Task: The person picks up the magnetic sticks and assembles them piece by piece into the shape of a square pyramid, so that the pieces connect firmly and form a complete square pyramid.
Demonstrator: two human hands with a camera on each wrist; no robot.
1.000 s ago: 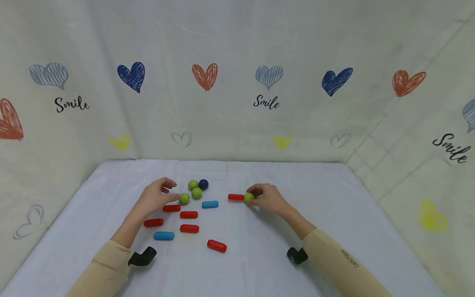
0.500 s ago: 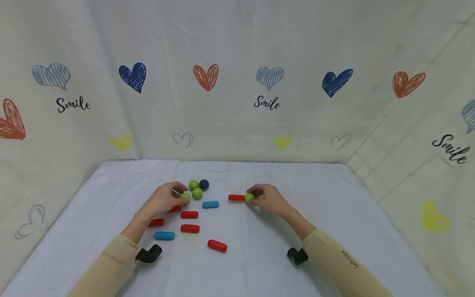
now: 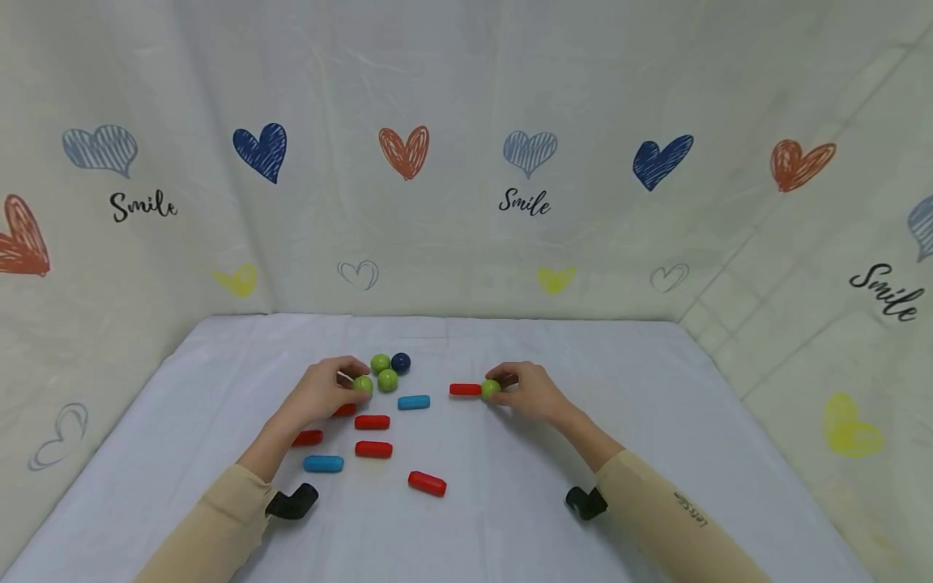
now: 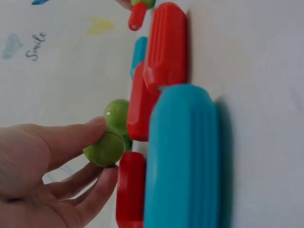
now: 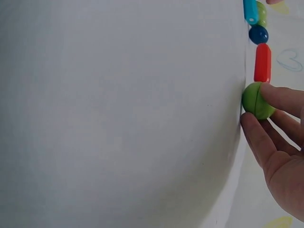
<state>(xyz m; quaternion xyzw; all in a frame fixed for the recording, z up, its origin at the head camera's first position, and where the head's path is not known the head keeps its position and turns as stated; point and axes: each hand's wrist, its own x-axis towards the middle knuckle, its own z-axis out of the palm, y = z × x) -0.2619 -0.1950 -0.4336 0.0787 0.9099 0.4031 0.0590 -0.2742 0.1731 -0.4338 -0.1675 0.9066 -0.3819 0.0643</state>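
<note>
White cloth-covered desk (image 3: pixel 510 526), beneath all items. Left hand (image 3: pixel 325 389), thumb and fingertips pinching a glossy lime-green plastic ball (image 4: pixel 105 149). Right hand (image 3: pixel 532 393), thumb and fingertips pinching a second lime-green plastic ball (image 5: pixel 254 102). Red plastic rod (image 3: pixel 465 389), left of the right hand, one end meeting that ball. Glossy dark-blue ball (image 3: pixel 401 362), near the left hand's fingertips.

Dim, soft light is falling on the cloth (image 3: pixel 503 530); my right hand (image 3: pixel 528 393) is casting a faint shadow. In the left wrist view, the backdrop (image 4: pixel 61 88) is looking blurred; in the right, the left edge is looking darker.
</note>
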